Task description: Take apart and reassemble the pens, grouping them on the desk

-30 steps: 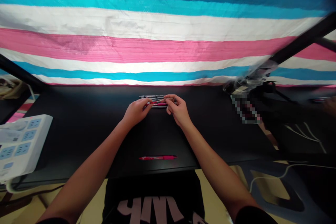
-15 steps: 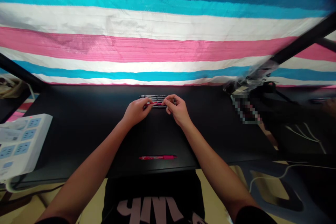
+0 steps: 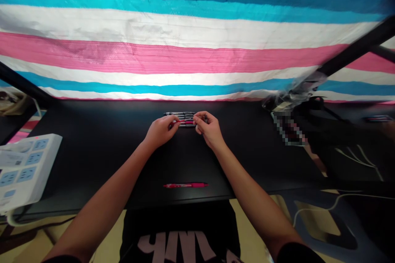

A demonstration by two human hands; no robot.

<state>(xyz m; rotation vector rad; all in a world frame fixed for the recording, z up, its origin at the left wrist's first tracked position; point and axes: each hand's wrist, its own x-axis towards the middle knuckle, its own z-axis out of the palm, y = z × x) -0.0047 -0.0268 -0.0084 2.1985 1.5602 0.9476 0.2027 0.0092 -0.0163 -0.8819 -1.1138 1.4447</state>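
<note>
Several dark and clear pens (image 3: 179,114) lie side by side across the black table, between my two hands. My left hand (image 3: 162,130) is closed round the left end of a red pen (image 3: 186,122) among them. At their right ends is my right hand (image 3: 209,128), its thumb and forefinger pinched together; whether a pen is between them is too small to tell. Nearer the front edge, a second red pen (image 3: 185,185) lies flat and apart from the others, touched by neither hand.
A white power strip (image 3: 46,164) stands at the table's left end. A plastic-wrapped object (image 3: 296,90) is at the back right beside a black post (image 3: 354,49). Behind the table hangs a striped sheet (image 3: 185,59). Cables and dark items are at the far right.
My right thumb and fingertips have shifted very slightly to the right, showing a little more of the pens. My left hand and the front red pen have stayed in place.
</note>
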